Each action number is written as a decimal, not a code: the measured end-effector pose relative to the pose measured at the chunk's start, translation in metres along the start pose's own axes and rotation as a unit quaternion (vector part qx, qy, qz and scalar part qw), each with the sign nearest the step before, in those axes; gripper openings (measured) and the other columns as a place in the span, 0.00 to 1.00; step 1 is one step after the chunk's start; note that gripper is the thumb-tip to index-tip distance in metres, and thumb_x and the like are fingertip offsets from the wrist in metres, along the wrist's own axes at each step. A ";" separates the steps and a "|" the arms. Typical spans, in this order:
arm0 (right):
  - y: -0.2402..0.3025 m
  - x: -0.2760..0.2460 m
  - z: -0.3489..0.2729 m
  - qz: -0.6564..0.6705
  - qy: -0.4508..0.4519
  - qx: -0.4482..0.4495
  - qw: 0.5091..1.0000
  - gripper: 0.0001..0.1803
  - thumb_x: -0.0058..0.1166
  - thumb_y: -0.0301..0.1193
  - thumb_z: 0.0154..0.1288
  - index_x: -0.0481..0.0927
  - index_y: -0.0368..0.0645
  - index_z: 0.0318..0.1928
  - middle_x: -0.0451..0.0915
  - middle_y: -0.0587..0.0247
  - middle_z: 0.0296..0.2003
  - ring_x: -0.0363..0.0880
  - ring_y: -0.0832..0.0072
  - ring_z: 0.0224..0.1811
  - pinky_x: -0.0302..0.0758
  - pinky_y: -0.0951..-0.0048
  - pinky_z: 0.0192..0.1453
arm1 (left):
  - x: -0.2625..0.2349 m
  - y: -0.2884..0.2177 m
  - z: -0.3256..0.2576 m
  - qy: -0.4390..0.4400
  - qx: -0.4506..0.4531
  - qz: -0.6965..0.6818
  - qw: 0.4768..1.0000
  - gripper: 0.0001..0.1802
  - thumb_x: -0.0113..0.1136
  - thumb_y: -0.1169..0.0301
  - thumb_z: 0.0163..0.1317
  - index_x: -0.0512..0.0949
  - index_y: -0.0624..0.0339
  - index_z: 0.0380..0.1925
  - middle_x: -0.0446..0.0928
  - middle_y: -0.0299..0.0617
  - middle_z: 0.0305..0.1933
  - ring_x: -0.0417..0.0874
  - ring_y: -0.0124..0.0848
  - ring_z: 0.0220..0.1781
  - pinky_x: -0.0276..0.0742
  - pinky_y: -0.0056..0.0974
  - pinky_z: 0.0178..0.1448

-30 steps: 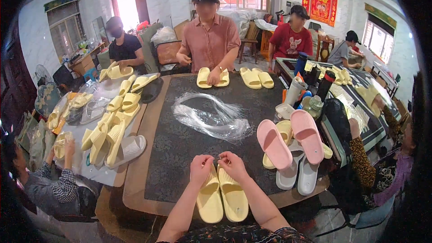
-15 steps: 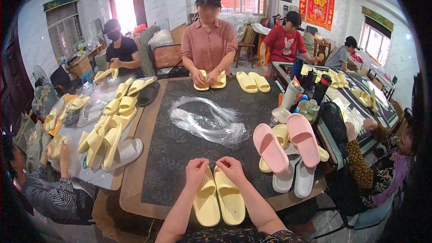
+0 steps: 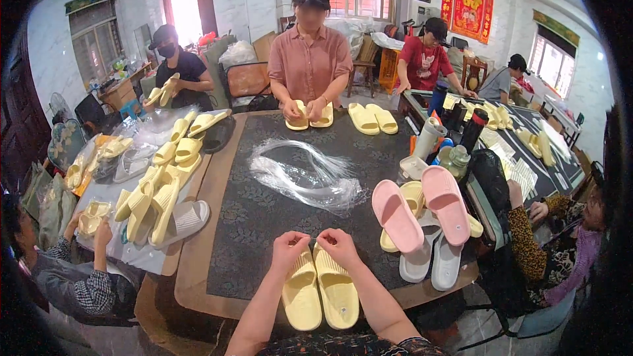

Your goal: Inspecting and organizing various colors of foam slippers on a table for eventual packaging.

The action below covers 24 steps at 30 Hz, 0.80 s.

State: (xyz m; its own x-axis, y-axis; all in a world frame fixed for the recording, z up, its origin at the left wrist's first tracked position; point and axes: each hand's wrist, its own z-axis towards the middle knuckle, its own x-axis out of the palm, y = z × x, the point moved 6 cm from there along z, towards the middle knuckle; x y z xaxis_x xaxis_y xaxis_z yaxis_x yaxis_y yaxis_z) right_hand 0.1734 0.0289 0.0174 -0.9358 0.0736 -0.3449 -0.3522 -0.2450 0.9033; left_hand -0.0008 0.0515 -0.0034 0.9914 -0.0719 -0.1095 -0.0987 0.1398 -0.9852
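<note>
So there's a pair of yellow slides (image 3: pixel 320 290) lying side by side, soles down, at the near edge of the dark tabletop (image 3: pixel 264 211), right in front of the person wearing the camera. Both hands are pinched shut at the top ends of the pair, left hand (image 3: pixel 290 248) on the left slide, right hand (image 3: pixel 338 246) on the right one, fingertips nearly meeting in the middle.

Just past them sits a heap of clear plastic bags (image 3: pixel 306 177). To the right, two pink slides (image 3: pixel 422 207) lean on a stack of grey and yellow ones. Across the tabletop a person in a pink shirt (image 3: pixel 310 66) holds another yellow pair (image 3: pixel 310 116), with one more pair (image 3: pixel 372 118) beside it. Off to the left, a pile of yellow slides (image 3: pixel 158 181) covers a lower side table.
</note>
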 end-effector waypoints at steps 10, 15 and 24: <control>0.007 0.000 -0.001 0.005 0.003 0.000 1.000 0.10 0.63 0.33 0.60 0.83 0.40 0.37 0.77 0.64 0.30 0.77 0.78 0.33 0.75 0.75 0.40 | 0.004 -0.013 -0.006 -0.004 -0.016 -0.021 1.000 0.08 0.66 0.71 0.56 0.83 0.62 0.35 0.81 0.35 0.31 0.79 0.21 0.32 0.75 0.29 0.39; 0.006 0.001 -0.001 0.019 -0.002 -0.005 1.000 0.09 0.62 0.32 0.58 0.83 0.41 0.36 0.82 0.64 0.30 0.77 0.73 0.35 0.75 0.72 0.42 | 0.004 -0.009 -0.004 0.013 -0.025 -0.006 1.000 0.08 0.66 0.71 0.56 0.83 0.61 0.35 0.81 0.36 0.31 0.79 0.22 0.33 0.75 0.30 0.40; 0.000 0.001 -0.001 0.021 -0.010 0.010 1.000 0.09 0.63 0.31 0.59 0.83 0.40 0.37 0.79 0.62 0.31 0.79 0.76 0.36 0.76 0.74 0.42 | 0.005 -0.017 -0.004 0.017 0.003 0.018 1.000 0.08 0.64 0.70 0.58 0.83 0.62 0.35 0.80 0.31 0.29 0.77 0.17 0.31 0.73 0.27 0.37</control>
State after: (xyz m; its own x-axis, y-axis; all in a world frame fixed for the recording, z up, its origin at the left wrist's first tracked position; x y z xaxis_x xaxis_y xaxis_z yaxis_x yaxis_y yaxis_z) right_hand 0.1722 0.0279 0.0168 -0.9496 0.0823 -0.3025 -0.3134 -0.2294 0.9215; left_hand 0.0050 0.0446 0.0119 0.9836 -0.1007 -0.1496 -0.1339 0.1481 -0.9799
